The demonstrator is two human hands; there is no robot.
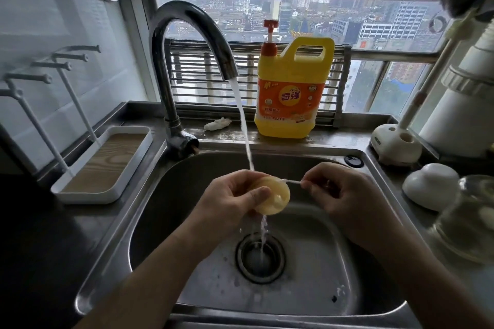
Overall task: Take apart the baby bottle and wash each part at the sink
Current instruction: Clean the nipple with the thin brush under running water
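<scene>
My left hand [232, 195] grips a yellowish translucent nipple [275, 199] of the baby bottle over the steel sink [187, 176], right under the running water from the tap [187, 21]. My right hand [336, 189] pinches a thin white stick [292, 181], a small brush or straw, whose tip touches the nipple's upper edge. Water runs off the nipple down into the drain [260, 256]. The clear bottle body [465, 222] stands on the counter at the right, and a white dome-shaped cap [430, 184] lies beside it.
A yellow dish soap jug [291, 93] with a red pump stands behind the sink on the ledge. A white drying rack with pegs and a tray [101, 165] sits at the left. A white brush holder [395, 147] stands at the right rear.
</scene>
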